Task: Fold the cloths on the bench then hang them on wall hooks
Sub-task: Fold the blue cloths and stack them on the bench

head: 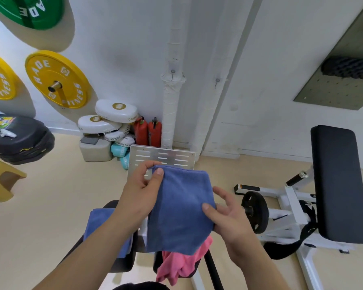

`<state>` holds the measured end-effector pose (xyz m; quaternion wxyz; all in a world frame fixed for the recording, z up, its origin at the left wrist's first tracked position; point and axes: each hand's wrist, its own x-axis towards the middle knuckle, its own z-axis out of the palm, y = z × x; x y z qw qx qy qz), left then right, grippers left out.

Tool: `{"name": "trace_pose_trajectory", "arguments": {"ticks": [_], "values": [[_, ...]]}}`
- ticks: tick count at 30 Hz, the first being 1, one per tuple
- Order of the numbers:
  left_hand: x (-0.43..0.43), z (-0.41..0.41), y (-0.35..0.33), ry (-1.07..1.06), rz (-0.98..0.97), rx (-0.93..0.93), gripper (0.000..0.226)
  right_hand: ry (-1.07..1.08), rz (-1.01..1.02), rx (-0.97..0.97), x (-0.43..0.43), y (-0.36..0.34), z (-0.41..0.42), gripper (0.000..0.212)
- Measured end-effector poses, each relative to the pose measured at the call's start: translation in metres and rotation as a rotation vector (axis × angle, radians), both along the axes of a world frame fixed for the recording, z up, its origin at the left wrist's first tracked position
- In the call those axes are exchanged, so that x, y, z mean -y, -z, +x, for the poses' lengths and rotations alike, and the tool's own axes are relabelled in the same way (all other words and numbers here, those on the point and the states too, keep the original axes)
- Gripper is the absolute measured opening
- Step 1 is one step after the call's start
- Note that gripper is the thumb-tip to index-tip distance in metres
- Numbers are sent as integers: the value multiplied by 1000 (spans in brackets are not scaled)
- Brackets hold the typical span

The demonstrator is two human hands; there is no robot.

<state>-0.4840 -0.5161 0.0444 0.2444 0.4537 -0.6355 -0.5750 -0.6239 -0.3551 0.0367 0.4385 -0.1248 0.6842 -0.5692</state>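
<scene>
— Where is the folded blue microfibre cloth (180, 206)?

— Held up above the black padded bench (124, 262), covering the lower edge of a slotted metal plate (161, 155). The left hand (140, 185) pinches its top corner. The right hand (226, 212) grips its right edge, thumb in front, some fingers hidden behind.

— And below?

— A crumpled pink cloth (180, 266), its top hidden. A second blue cloth (101, 222) lies half under the left forearm. The small wall hooks (172, 72) are hard to make out.

Even, bright light filling my view, yellow weight plate (57, 79) casting a soft shadow, edges bowing, corners smearing slightly.
</scene>
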Motion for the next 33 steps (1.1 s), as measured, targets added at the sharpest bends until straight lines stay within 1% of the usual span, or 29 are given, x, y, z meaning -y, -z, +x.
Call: {"name": "trace_pose_trajectory", "arguments": {"ticks": [1, 3, 4, 5, 7, 8, 10, 12, 14, 15, 17, 19, 21, 23, 25, 27, 29, 30, 31, 33], "values": [[1, 2, 7, 25, 85, 18, 21, 56, -15, -4, 2, 2, 1, 42], [-1, 8, 26, 107, 368, -42, 45, 168, -13, -29, 7, 7, 2, 34], [-4, 11, 34, 142, 487, -85, 50, 213, 5, -37, 9, 10, -1, 30], [-8, 14, 39, 182, 536, -112, 50, 257, 23, -32, 10, 12, -4, 27], [-13, 18, 47, 241, 476, -117, 53, 324, 27, 33, 7, 14, -13, 25], [-14, 19, 48, 249, 414, -104, 56, 310, 16, 64, 3, 14, -17, 27], [-13, 17, 50, 246, 282, -21, 54, 187, 14, 66, -4, 16, -21, 40], [-13, 12, 51, 177, 161, 75, 44, 56, 62, -8, -9, 19, -21, 57], [-13, 9, 52, 57, 58, 147, 36, -10, 138, -130, -10, 25, -17, 68], [-14, 8, 53, 12, 7, 163, 36, -31, 151, -183, -10, 28, -14, 71], [-14, 9, 56, 21, -69, 164, 37, -85, 135, -268, -7, 33, -11, 74], [-12, 10, 57, 113, -122, 171, 34, -170, 136, -368, -4, 33, -10, 71], [-7, 11, 52, 206, -185, 211, 32, -288, 187, -526, -1, 33, -12, 66], [-2, 12, 49, 286, -262, 272, 43, -410, 262, -674, 3, 35, -15, 63], [2, 11, 50, 397, -399, 356, 45, -493, 340, -806, 9, 38, -17, 59], [4, 8, 54, 503, -526, 463, 41, -512, 361, -911, 14, 40, -18, 53], [6, 9, 55, 549, -557, 546, 35, -470, 301, -929, 17, 37, -19, 47], [6, 10, 52, 536, -551, 546, 31, -429, 261, -893, 17, 33, -20, 43], [7, 13, 48, 498, -524, 514, 26, -379, 221, -832, 16, 29, -22, 39], [10, 19, 36, 374, -403, 388, 12, -268, 139, -680, 14, 23, -25, 32]]}}
